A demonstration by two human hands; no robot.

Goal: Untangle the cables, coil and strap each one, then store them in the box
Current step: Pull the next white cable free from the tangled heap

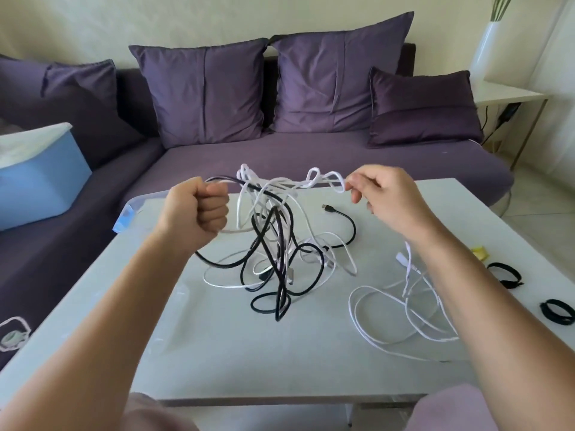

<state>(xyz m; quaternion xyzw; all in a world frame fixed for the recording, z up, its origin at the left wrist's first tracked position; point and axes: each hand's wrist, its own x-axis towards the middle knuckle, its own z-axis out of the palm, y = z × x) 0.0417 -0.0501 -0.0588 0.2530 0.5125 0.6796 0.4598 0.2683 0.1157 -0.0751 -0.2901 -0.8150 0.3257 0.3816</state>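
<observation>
A tangle of black and white cables (273, 241) hangs above the white table (236, 353), its lower loops resting on the top. My left hand (196, 209) grips a bunch of strands in a fist at the tangle's left. My right hand (376, 194) pinches a white cable loop (329, 181) at its upper right. A separate white cable (404, 318) lies loose on the table under my right forearm. A clear box with a blue handle (126, 217) sits at the table's far left edge, partly hidden by my left hand.
Black straps (505, 275) and a coiled black strap (557, 311) lie at the table's right edge by a yellow item (479, 253). A purple sofa (311, 157) with cushions stands behind, a blue box (34, 181) on it at left. A side table with a white vase (488, 48) is at far right.
</observation>
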